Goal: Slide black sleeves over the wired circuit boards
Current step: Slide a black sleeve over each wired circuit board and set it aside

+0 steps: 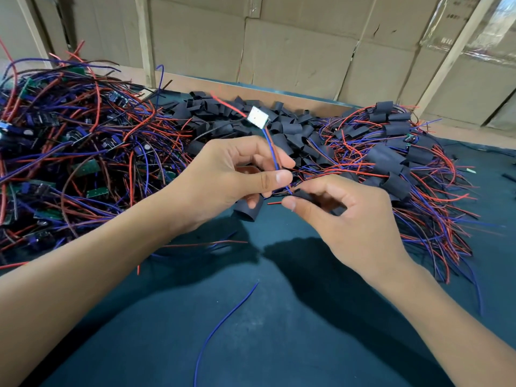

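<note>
My left hand (234,174) pinches the blue and red wires of a small circuit board (258,116), which stands up above the hand with its pale face toward me. The lower fingers of that hand also hold a spare black sleeve (247,209). My right hand (335,208) pinches another black sleeve (304,195) at the lower ends of those wires, just below my left thumb. The wire tips meet the sleeve's mouth; whether they are inside it I cannot tell.
A heap of bare wired boards (69,152) lies at the left. Loose black sleeves (245,118) are piled at the back middle. Sleeved boards (391,163) lie at the right. A loose blue wire (223,325) lies on the dark green mat (279,344). Cardboard boxes (307,51) stand behind.
</note>
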